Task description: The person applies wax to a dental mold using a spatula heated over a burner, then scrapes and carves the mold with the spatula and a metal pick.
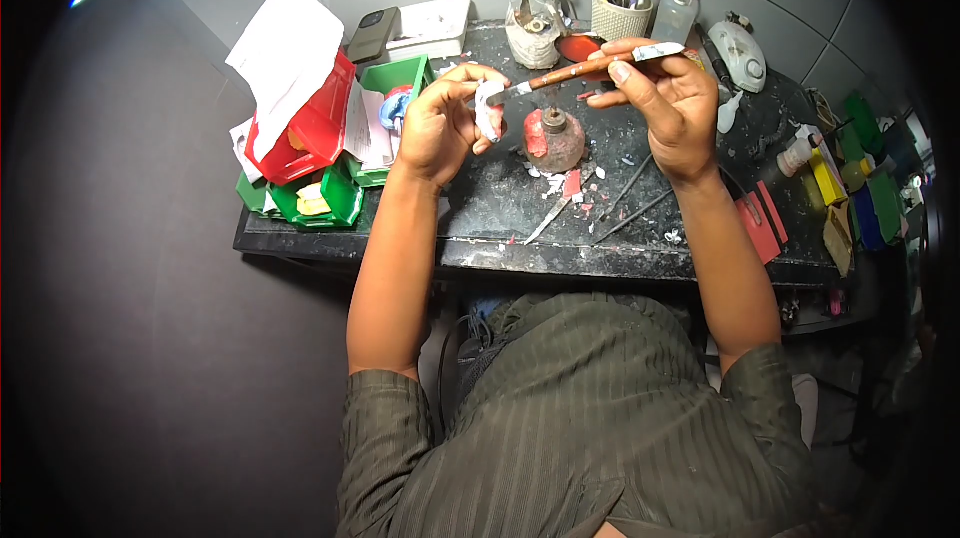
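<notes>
My left hand (442,128) is closed around a small white and pink piece (489,108) that looks like a dental cast with pink wax, held up over the bench. My right hand (672,110) grips a wooden-handled wax knife (575,70). Its dark blade tip meets the piece in my left hand, while the white-smeared other end points up to the right. Below and between the hands stands a round spirit lamp (560,146) with red wax on its side. Scraps of pink wax (572,184) and a thin knife (546,222) lie in front of it.
Red bins (325,143) and green bins (345,200) with papers stand at the left. At the back are a white tray (440,26), a phone (374,35), a brush cup (620,16) and a pump bottle (676,13). Pink wax sheets (757,228) lie at right.
</notes>
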Tool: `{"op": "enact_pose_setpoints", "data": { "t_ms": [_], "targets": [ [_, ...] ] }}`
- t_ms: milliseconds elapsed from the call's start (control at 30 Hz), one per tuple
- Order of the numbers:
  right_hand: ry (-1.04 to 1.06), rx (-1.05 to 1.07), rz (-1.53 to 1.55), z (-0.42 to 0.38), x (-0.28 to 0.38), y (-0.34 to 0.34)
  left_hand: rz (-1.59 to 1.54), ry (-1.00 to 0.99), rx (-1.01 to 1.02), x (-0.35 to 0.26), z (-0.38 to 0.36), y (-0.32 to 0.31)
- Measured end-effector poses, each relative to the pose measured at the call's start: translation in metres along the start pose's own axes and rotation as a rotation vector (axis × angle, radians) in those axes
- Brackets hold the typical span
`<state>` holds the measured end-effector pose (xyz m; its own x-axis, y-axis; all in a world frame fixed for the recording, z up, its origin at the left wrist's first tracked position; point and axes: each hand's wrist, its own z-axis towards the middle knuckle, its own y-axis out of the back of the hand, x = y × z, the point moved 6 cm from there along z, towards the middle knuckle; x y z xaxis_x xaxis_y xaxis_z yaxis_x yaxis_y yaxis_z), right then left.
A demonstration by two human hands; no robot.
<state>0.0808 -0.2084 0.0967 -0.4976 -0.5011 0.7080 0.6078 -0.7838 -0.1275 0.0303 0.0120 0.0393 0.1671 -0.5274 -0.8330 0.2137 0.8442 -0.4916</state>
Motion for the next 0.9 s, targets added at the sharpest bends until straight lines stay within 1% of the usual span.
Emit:
{"op": "enact_pose_setpoints", "data": {
  "t_ms": [133,233,367,567,767,900],
  "targets": [
    [0.006,-0.016,-0.003,-0.0008,-0.0004,0.002,-0.001,0.005,-0.052,0.0021,0.0003,0.0027],
    [-0.008,0.034,-0.004,-0.0027,0.0036,-0.0033,0.035,0.017,-0.033,0.0012,-0.0002,0.0032],
    [-0.013,0.004,-0.023,-0.0014,-0.0001,0.0011,0.019,0.004,-0.023,0.0018,0.0002,0.0036],
    [-0.046,0.064,-0.011,-0.0054,0.0027,-0.0025,0.03,0.001,-0.064,0.0005,-0.0001,0.0028],
    [-0.021,0.032,-0.022,-0.0043,0.0021,-0.0008,0.005,-0.008,0.004,0.0012,0.0011,0.0038],
    [-0.02,0.07,-0.016,-0.007,0.0051,-0.004,0.016,-0.005,-0.052,0.0005,0.0006,0.0031]
  ]
}}
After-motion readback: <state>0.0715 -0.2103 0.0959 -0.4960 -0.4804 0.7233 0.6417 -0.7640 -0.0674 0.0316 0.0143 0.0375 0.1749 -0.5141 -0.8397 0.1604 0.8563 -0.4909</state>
